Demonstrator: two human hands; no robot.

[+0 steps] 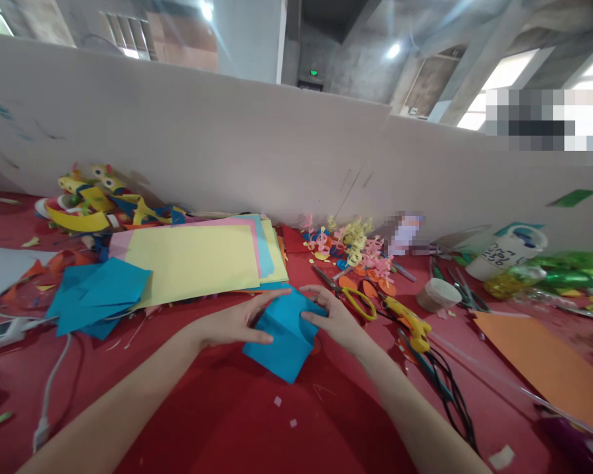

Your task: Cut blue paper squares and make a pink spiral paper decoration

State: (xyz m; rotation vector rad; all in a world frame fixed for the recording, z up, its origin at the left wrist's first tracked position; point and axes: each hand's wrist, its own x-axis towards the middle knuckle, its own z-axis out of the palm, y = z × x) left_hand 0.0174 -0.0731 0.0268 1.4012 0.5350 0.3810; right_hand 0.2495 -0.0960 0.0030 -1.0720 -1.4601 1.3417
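Note:
Between my two hands is a blue sheet of paper (285, 336), creased and partly bent up, held over the red table. My left hand (242, 319) grips its left side, the thumb on the near face and the fingers behind the upper edge. On the other side my right hand (331, 319) pinches the upper right part, with the thumb in front. Several more blue paper squares (113, 286) lie in a loose pile to the left. Just behind my hands rests a stack of coloured sheets (192, 260), pale yellow on top.
Yellow-handled scissors (358, 301) and a yellow glue gun (410, 322) with a black cord lie to the right. Beyond are curled paper pieces (356, 243), a cup (439, 296), a white bottle (504, 253) and an orange sheet (548, 368). A white cable (54, 378) runs at left.

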